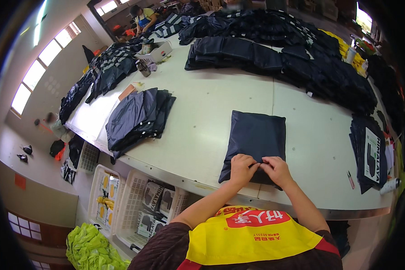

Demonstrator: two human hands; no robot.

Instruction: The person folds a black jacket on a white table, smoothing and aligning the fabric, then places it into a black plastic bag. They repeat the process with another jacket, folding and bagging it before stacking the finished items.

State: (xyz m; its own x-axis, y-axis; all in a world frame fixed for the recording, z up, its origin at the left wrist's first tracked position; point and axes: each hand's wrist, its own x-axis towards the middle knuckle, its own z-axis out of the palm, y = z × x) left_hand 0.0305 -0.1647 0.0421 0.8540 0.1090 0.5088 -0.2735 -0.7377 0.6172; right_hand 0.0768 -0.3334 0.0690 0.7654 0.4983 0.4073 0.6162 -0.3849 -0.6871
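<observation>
A square, flat navy fabric piece [258, 135], smooth and slightly shiny like a bag or a folded cover, lies on the pale worktable [202, 135] close to me. My left hand [243, 169] and my right hand [276, 171] meet over its near part, thumbs and fingertips almost touching. Both hands are closed in a pinch on the fabric's near edge or a fold there; the fingers hide exactly which. Below the hands, part of the fabric continues toward the table's front edge.
A stack of navy fabric pieces [141, 117] lies at left, with a long pile [256, 56] across the back. More folded pieces [366, 155] and a thread cone [390, 186] sit at right. Plastic baskets [132, 202] stand below the table. A co-worker [145, 20] is far left.
</observation>
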